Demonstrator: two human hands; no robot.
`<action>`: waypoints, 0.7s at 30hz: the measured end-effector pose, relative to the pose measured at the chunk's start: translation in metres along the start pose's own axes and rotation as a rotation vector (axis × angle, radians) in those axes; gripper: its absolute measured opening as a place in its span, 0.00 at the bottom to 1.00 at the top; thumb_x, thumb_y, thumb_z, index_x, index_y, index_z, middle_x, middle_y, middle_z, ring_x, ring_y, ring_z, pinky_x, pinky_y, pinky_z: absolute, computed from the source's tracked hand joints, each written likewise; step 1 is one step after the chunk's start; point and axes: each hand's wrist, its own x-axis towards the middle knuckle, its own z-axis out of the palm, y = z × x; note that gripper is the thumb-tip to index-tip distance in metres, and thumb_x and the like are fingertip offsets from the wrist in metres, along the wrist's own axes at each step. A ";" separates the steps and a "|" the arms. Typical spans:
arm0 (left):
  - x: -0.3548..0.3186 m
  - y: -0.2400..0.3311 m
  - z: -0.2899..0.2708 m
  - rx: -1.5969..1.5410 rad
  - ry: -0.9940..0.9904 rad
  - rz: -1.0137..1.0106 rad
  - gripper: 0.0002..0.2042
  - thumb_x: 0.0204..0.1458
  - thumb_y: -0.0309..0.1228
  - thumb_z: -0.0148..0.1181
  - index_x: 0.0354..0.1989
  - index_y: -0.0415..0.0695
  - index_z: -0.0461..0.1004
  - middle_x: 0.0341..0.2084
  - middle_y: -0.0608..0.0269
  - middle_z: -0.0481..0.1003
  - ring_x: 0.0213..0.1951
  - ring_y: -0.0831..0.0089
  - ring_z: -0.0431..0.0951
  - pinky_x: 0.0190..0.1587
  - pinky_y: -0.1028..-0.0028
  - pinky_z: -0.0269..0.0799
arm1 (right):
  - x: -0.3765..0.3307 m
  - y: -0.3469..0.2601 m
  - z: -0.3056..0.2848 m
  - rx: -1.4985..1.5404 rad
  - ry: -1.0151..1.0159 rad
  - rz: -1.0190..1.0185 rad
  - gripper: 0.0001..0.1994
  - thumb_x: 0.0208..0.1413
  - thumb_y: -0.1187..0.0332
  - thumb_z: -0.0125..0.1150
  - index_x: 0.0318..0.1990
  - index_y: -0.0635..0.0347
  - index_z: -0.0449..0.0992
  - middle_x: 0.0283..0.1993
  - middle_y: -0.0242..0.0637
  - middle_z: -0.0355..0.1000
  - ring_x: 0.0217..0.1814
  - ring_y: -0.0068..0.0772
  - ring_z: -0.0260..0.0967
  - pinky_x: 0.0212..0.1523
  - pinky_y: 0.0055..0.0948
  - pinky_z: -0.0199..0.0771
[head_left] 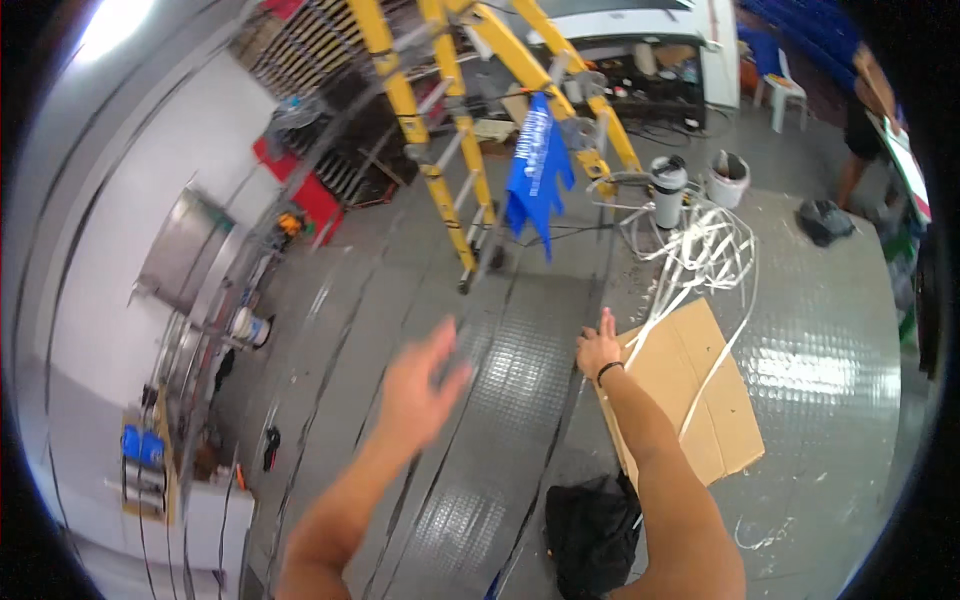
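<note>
My left hand (420, 392) hangs over the metal floor, its fingers apart and slightly blurred, with nothing in it. My right hand (598, 352), a black band at the wrist, is at the upper left edge of a flat brown cardboard sheet (690, 375). One or two of its fingers point up while the others curl in; what they hold, if anything, is hidden. A white plastic strap (712, 375) crosses the cardboard, and another length runs close by that hand. Beyond the sheet lies a loose tangle of the white strapping (705, 245).
A yellow stepladder (440, 150) with a blue cloth (538, 170) stands ahead. Behind the strapping are a white cylinder (668, 190) and a bucket (728, 180). A black bag (592, 535) lies by my right forearm. Someone holding a board (905, 165) stands far right.
</note>
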 end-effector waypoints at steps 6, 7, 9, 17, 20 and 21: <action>-0.403 0.102 -0.141 0.276 -0.137 -0.790 0.20 0.51 0.34 0.63 0.53 0.48 0.72 0.42 0.58 0.77 0.40 0.60 0.79 0.43 0.64 0.74 | -0.005 -0.030 -0.028 0.210 -0.097 -0.086 0.27 0.55 0.49 0.54 0.59 0.53 0.68 0.68 0.44 0.54 0.71 0.54 0.44 0.69 0.51 0.41; -0.481 0.130 -0.151 0.321 -0.080 -1.025 0.20 0.52 0.36 0.62 0.54 0.50 0.72 0.41 0.59 0.78 0.39 0.60 0.79 0.42 0.62 0.74 | -0.019 -0.038 -0.055 0.135 -0.052 -0.171 0.28 0.55 0.51 0.54 0.60 0.56 0.66 0.70 0.45 0.50 0.73 0.54 0.41 0.70 0.52 0.40; -0.594 0.191 -0.187 0.558 0.132 -1.449 0.13 0.52 0.35 0.57 0.44 0.47 0.77 0.34 0.58 0.79 0.36 0.60 0.79 0.37 0.63 0.74 | -0.054 -0.050 -0.049 -0.071 -0.020 -0.385 0.28 0.56 0.58 0.55 0.63 0.57 0.63 0.72 0.44 0.48 0.72 0.51 0.45 0.70 0.47 0.44; -0.736 0.405 -0.054 0.667 1.434 -1.837 0.06 0.48 0.23 0.61 0.35 0.41 0.79 0.28 0.53 0.79 0.31 0.66 0.80 0.35 0.69 0.75 | -0.457 -0.365 -0.146 0.135 -1.049 -1.594 0.19 0.62 0.59 0.51 0.58 0.53 0.68 0.65 0.35 0.61 0.62 0.35 0.62 0.58 0.37 0.63; -0.740 0.486 0.051 0.297 1.035 -2.229 0.12 0.52 0.40 0.60 0.33 0.44 0.77 0.28 0.52 0.78 0.32 0.53 0.78 0.37 0.61 0.74 | -0.599 -0.426 -0.185 0.879 -1.126 -2.040 0.10 0.59 0.68 0.56 0.47 0.52 0.72 0.56 0.28 0.67 0.52 0.30 0.67 0.47 0.27 0.69; -0.750 0.517 0.085 0.352 1.026 -2.234 0.14 0.53 0.44 0.59 0.32 0.45 0.77 0.25 0.52 0.78 0.31 0.52 0.78 0.35 0.60 0.74 | -0.649 -0.456 -0.192 1.020 -1.131 -2.097 0.10 0.53 0.68 0.61 0.42 0.61 0.77 0.43 0.43 0.76 0.41 0.39 0.75 0.44 0.33 0.73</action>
